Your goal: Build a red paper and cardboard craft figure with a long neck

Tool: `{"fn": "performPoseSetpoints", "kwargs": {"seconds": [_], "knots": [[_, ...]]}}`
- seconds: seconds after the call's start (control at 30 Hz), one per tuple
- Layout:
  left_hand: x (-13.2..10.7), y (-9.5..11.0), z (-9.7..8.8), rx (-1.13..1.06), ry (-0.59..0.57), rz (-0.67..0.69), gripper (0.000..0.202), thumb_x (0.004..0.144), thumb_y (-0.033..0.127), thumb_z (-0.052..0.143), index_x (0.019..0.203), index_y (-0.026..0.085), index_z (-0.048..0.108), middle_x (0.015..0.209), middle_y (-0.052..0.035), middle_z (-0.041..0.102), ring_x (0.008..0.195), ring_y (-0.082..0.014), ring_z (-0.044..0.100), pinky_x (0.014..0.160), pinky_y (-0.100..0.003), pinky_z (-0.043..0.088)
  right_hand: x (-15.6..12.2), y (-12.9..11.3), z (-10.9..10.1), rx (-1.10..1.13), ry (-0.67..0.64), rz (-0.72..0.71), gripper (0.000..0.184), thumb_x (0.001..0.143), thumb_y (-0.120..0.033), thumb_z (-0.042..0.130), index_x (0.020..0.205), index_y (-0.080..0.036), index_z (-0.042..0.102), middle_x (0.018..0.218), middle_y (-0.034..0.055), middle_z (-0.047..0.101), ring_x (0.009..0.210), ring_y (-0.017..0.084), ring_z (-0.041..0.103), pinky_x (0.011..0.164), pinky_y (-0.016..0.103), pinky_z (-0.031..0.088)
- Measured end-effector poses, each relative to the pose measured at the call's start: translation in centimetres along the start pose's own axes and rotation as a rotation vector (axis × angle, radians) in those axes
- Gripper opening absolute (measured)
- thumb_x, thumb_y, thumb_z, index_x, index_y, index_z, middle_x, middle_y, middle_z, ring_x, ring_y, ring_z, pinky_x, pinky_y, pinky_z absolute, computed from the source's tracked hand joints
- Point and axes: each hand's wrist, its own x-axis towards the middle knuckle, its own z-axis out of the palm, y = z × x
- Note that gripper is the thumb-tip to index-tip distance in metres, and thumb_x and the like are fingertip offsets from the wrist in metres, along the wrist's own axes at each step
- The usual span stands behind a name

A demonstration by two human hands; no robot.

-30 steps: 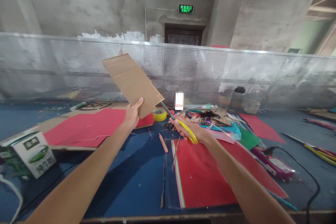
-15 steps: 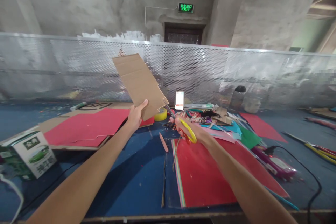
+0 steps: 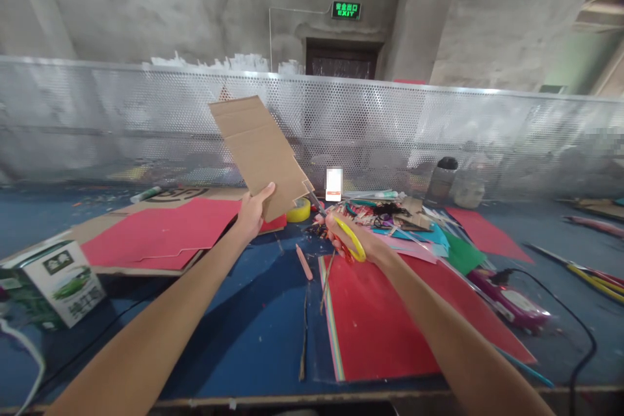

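Note:
My left hand [image 3: 252,213] is closed on the lower part of a piece of brown cardboard [image 3: 258,149], thumb on its near face. The cardboard is held up at a tilt, and its right edge has small cut steps near the bottom. In my right hand [image 3: 348,234] is a pair of scissors [image 3: 358,246] with yellow and red handles, my fingers wrapped round them. Their blades point up and left and meet the cardboard's lower right edge; how far the blades are apart is hard to tell. A roll of yellow tape [image 3: 298,210] lies behind the cardboard's lower corner.
Red paper [image 3: 166,234] on cardboard lies left, near a green-white carton [image 3: 58,283]. A stack of coloured paper [image 3: 380,331] lies under my right arm. Craft scraps, a purple device [image 3: 511,302] with a cable, and more scissors [image 3: 580,273] are right. A perforated metal screen [image 3: 195,123] stands behind.
The scissor blades have shifted slightly at the cardboard's lower right edge, with less of their length showing beyond it. My left hand and the cardboard stay nearly in place.

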Motion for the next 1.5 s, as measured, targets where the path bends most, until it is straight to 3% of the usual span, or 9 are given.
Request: {"fn": "performPoseSetpoints", "kwargs": {"seconds": [0.4, 0.87, 1.5], "knots": [[0.3, -0.3, -0.1, 0.004, -0.014, 0.011, 0.036, 0.071, 0.022, 0.085, 0.105, 0.012, 0.076, 0.110, -0.0133, 0.077, 0.097, -0.0272, 0.075, 0.093, -0.043, 0.062, 0.5, 0.6, 0.3, 0.051, 0.053, 0.058, 0.077, 0.077, -0.092, 0.047, 0.109, -0.022, 0.052, 0.071, -0.0041, 0.046, 0.051, 0.009, 0.043, 0.039, 0.022, 0.039], [0.1, -0.1, -0.1, 0.004, -0.030, -0.008, 0.037, 0.071, 0.024, 0.085, 0.105, 0.013, 0.075, 0.111, -0.0127, 0.077, 0.101, -0.0290, 0.074, 0.092, -0.045, 0.062, 0.8, 1.3, 0.2, 0.051, 0.048, -0.011, 0.074, 0.080, -0.088, 0.048, 0.111, -0.022, 0.056, 0.079, -0.0024, 0.047, 0.055, 0.009, 0.045, 0.042, 0.023, 0.044], [-0.2, 0.0, 0.1, 0.003, -0.042, -0.009, 0.036, 0.071, 0.024, 0.085, 0.104, 0.013, 0.075, 0.110, -0.0138, 0.077, 0.101, -0.0294, 0.074, 0.095, -0.047, 0.061, 0.0, 0.1, 0.5, 0.036, 0.046, 0.003, 0.071, 0.079, -0.090, 0.046, 0.101, -0.022, 0.050, 0.071, -0.0042, 0.046, 0.050, 0.008, 0.043, 0.039, 0.021, 0.036]]}}
